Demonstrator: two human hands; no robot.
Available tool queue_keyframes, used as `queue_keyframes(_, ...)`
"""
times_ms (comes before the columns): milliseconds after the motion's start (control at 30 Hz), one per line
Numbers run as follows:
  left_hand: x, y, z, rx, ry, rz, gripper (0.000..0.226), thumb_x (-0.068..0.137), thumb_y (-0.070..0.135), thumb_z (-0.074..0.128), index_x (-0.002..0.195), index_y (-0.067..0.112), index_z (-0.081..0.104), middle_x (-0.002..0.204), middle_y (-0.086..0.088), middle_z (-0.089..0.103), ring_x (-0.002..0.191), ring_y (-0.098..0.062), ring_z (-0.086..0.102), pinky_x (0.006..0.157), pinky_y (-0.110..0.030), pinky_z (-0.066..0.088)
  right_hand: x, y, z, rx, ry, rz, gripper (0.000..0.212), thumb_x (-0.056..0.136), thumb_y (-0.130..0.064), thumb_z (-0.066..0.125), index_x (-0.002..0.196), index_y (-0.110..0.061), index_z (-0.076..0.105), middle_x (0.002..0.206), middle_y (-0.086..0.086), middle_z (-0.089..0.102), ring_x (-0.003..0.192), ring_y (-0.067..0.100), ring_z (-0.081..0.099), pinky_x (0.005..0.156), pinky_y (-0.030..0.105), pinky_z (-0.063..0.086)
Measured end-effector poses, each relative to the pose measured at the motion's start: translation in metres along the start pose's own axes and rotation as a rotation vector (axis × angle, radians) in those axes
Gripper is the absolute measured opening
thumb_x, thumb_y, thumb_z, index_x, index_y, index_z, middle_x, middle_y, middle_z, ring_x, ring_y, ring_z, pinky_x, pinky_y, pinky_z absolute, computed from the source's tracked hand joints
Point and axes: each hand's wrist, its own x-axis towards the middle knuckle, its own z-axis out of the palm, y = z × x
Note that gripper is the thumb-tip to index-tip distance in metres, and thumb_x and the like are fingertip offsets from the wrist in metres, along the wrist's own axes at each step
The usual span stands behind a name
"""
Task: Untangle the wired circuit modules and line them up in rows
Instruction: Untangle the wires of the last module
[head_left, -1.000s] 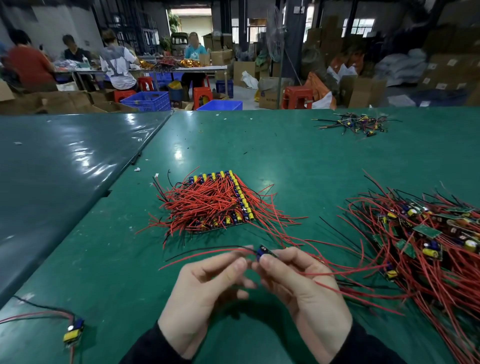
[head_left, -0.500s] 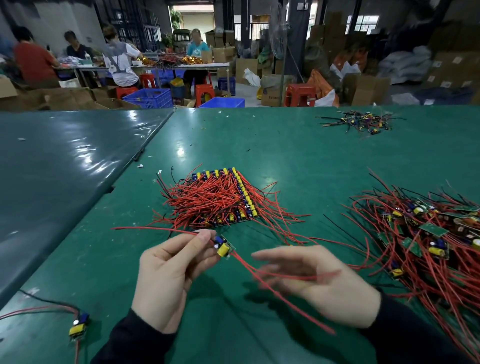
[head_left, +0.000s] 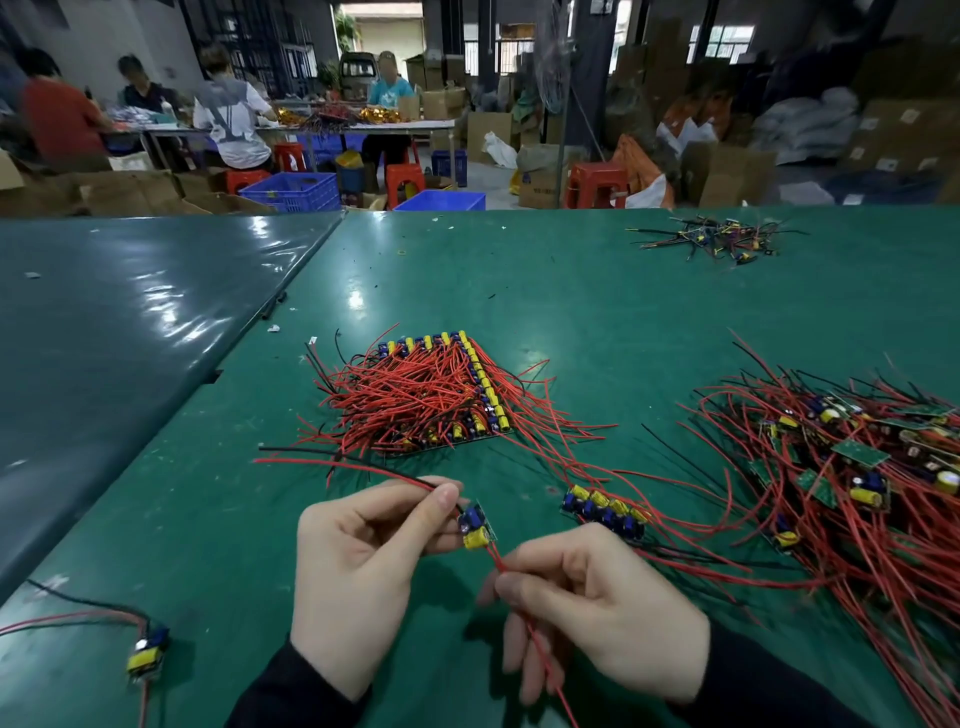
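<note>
My left hand (head_left: 358, 566) pinches a small circuit module (head_left: 476, 526) with a blue and a yellow part, just above the green table (head_left: 571, 291). Its red and black wires run left past my fingers. My right hand (head_left: 597, 608) pinches the module's other red wire (head_left: 535, 644), which trails down toward me. A short row of modules (head_left: 605, 512) lies just right of the held one. Behind it sits a stack of lined-up modules (head_left: 441, 395) with red wires fanned out. A big tangled heap of modules (head_left: 857, 483) covers the right side.
A single module (head_left: 147, 656) with red and black wires lies at the near left. A small pile of dark wired parts (head_left: 717, 241) sits at the far right. A darker table (head_left: 130, 322) adjoins on the left. People work at benches beyond.
My right hand, open half a second ago, now pinches the module's red wire below it. The left hand has carried the module a little right. A short row of modules has come into sight.
</note>
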Motion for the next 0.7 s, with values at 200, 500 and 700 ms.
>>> queue_keyframes(200, 0.010, 0.000, -0.008, -0.054, 0.147, -0.017, 0.012, 0.073, 0.005, 0.067, 0.065, 0.009, 0.076, 0.063, -0.010, 0.071, 0.055, -0.014, 0.066, 0.054, -0.019, 0.055, -0.002, 0.002, 0.002, -0.089, -0.008, 0.111, 0.020, 0.101, -0.016, 0.041, 0.103, -0.006, 0.059, 0.058, 0.001, 0.062, 0.038, 0.005, 0.054, 0.037, 0.015, 0.041)
queue_keyframes(500, 0.016, 0.000, -0.015, -0.110, 0.205, -0.046, 0.015, 0.073, 0.005, 0.067, 0.062, 0.011, 0.075, 0.061, -0.006, 0.070, 0.054, -0.011, 0.064, 0.054, -0.018, 0.054, -0.004, 0.002, 0.009, -0.678, 0.134, -0.066, 0.043, 0.100, -0.037, 0.036, 0.065, -0.013, 0.040, 0.051, 0.007, 0.040, 0.048, 0.015, 0.037, 0.050, 0.028, 0.031)
queue_keyframes(700, 0.019, -0.001, -0.017, -0.138, 0.217, -0.060, 0.013, 0.072, 0.009, 0.067, 0.062, 0.012, 0.076, 0.063, -0.006, 0.071, 0.055, -0.010, 0.064, 0.055, -0.018, 0.054, -0.004, 0.007, 0.008, -0.879, 0.145, -0.128, 0.048, 0.101, -0.037, 0.031, 0.065, -0.007, 0.042, 0.051, 0.010, 0.038, 0.051, 0.026, 0.036, 0.053, 0.037, 0.030)
